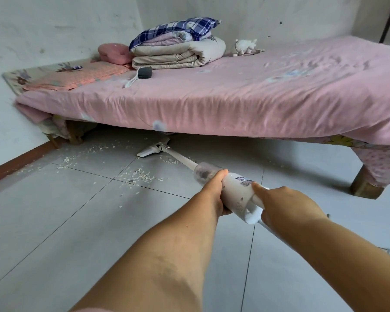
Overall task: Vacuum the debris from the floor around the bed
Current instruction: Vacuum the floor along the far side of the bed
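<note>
Grey floor (77, 221) beside the bed (234, 97): my left hand (214, 194), foremost, and right hand (279, 203) both grip the vacuum (236, 190); its wand (181, 159) runs forward-left, debris (137, 176) scattered left of the nozzle (148, 151).

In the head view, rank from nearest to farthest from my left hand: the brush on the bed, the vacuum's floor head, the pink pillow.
From the left hand:
1. floor head, low, just under the bed edge
2. brush, on top of the bed
3. pink pillow, far left corner
</note>
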`<action>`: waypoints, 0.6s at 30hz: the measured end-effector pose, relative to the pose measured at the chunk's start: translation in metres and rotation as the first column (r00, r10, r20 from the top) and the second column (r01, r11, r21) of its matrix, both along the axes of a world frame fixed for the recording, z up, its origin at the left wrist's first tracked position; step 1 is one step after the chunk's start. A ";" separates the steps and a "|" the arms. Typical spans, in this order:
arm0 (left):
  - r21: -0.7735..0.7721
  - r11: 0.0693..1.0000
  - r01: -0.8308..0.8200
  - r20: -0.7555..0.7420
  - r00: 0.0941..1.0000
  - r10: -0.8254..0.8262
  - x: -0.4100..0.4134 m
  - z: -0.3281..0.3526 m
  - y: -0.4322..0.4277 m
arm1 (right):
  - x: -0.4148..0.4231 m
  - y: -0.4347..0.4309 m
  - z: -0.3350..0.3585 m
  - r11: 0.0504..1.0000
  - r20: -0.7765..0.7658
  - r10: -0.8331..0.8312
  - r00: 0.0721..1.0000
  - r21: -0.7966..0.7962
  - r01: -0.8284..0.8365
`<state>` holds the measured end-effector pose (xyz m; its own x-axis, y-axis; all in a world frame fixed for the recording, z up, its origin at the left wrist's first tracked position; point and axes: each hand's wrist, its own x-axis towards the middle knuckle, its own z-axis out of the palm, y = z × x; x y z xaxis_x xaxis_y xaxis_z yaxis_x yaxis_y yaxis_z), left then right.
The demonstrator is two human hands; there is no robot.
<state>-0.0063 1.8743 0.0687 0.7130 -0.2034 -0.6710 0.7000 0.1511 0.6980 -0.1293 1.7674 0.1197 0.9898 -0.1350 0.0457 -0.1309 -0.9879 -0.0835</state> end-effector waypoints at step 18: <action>-0.296 0.936 -0.190 0.051 0.976 0.214 0.082 -0.017 0.082 | 0.098 0.093 0.010 0.997 -0.098 0.044 0.994 -0.059 -0.050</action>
